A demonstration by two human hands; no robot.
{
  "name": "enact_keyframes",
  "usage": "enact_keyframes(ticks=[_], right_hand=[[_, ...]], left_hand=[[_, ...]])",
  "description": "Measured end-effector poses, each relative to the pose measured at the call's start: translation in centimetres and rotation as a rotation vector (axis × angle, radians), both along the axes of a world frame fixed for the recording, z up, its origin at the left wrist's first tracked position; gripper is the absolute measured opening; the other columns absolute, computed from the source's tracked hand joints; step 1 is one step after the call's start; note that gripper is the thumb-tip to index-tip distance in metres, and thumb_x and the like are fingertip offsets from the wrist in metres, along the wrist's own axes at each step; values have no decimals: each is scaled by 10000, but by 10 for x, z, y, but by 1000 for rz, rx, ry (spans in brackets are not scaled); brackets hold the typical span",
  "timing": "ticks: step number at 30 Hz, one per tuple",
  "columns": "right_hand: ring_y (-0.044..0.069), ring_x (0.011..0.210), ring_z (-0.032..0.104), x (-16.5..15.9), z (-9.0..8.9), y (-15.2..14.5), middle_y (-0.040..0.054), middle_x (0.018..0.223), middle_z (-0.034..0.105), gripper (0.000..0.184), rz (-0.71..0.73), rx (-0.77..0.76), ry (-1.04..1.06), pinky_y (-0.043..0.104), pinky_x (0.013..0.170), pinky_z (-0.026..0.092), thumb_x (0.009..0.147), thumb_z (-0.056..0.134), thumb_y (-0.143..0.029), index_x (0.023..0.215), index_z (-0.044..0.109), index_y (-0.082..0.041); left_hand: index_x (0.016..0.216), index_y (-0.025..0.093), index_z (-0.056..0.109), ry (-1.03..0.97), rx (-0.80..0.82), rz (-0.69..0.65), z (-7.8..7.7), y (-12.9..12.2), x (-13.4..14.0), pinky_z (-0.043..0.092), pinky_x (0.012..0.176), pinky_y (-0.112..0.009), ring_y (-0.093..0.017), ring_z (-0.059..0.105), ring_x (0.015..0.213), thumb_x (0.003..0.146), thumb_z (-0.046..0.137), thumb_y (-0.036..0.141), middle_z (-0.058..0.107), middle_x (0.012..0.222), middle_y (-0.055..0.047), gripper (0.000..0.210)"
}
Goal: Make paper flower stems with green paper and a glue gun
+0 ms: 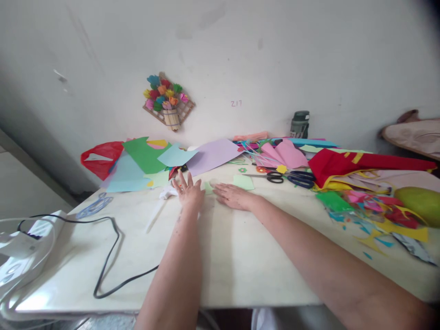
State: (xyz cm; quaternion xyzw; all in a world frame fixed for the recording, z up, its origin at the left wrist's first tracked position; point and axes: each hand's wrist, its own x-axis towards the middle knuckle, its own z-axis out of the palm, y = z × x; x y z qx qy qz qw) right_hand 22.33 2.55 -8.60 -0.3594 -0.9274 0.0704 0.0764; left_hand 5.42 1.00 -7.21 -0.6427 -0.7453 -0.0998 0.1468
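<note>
My left hand (189, 191) is over the table with its fingers spread, beside a white tool that looks like a glue gun (169, 192). A translucent white stick (154, 217) juts from that tool toward me. My right hand (234, 197) lies flat, its fingers stretched to the left. Between the two hands shows a small pale green paper piece (208, 187), and the right fingertips reach its edge. Another pale green paper (244, 182) lies just behind the right hand. Black-handled scissors (275, 177) and dark blue-handled scissors (301, 179) are further right.
Coloured paper sheets, including a lilac one (215, 156) and a green one (146, 156), line the wall. Paper scraps (374, 211) and a red cloth (330, 165) lie at right. A black cord (117, 233) crosses the left side from a power strip (24, 256). A bottle (300, 124) stands behind.
</note>
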Motion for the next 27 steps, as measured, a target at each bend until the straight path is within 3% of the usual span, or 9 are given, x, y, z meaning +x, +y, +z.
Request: enact_keyframes(ticks=[5, 10, 19, 27], right_hand=[[183, 1289, 135, 1, -4, 2, 20, 1421, 128, 518, -12, -3, 44, 332, 1054, 130, 853, 260, -437, 1299, 341, -186], [183, 1289, 131, 1, -3, 1, 18, 1424, 114, 524, -4, 12, 45, 336, 1052, 135, 853, 252, -440, 1303, 333, -185], [188, 1286, 143, 1, -2, -3, -1, 1423, 122, 508, -2, 46, 33, 346, 1052, 131, 859, 241, -417, 1324, 284, -217], [194, 1288, 130, 2, 2, -4, 14, 1425, 121, 491, -33, -30, 41, 348, 1048, 118, 850, 243, -454, 1289, 352, -263]], left_hand=[[1190, 278, 469, -49, 39, 105, 7, 0, -3, -87, 965, -562, -289, -190, 1256, 782, 378, 381, 143, 1424, -29, 430], [1247, 277, 404, -35, -78, 3, 6, 0, -1, -120, 955, -559, -291, -218, 1244, 728, 373, 546, 134, 1425, -34, 585], [1262, 304, 376, -99, -155, 62, 2, 2, 0, -123, 925, -589, -303, -243, 1227, 712, 367, 555, 107, 1428, -41, 604], [1235, 330, 407, -87, -135, 102, 2, 2, -4, -133, 927, -582, -292, -238, 1232, 732, 385, 465, 121, 1427, -12, 521]])
